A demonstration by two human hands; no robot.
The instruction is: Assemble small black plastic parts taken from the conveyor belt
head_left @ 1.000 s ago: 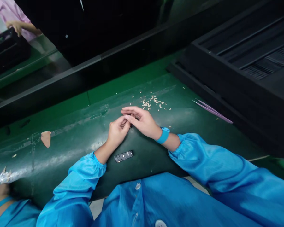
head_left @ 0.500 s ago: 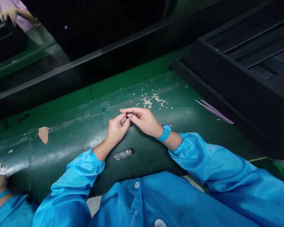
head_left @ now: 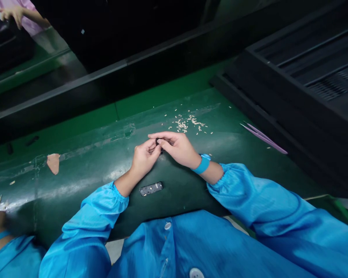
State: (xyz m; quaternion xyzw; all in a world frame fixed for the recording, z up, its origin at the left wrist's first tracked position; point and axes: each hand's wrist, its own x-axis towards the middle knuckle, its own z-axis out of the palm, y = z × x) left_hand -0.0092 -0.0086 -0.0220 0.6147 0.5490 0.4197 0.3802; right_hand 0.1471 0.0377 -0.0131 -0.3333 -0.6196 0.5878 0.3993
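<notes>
Circuit board (head_left: 151,189): thin and dark, with tiny bits on top; it lies flat on the green bench (head_left: 185,189).
Small black part (head_left: 158,141): just past the circuit board, held up by both hands; fingers hide most of it.
Left hand (head_left: 146,156): past the circuit board, thumb and fingers pinching the small black part.
Right hand (head_left: 176,148): past the circuit board and a bit right, its thumb pressed on the small black part, its long fingers reaching over the left fingertips.
Blue wristband (head_left: 202,164): on the right wrist, to the right of the circuit board.
Little pale pieces (head_left: 182,125): scattered well past the circuit board, to the right.
Purple tweezers (head_left: 266,139): far right of the circuit board, beside a big black case (head_left: 290,98).
Tan scrap (head_left: 53,163): well left of the circuit board.
</notes>
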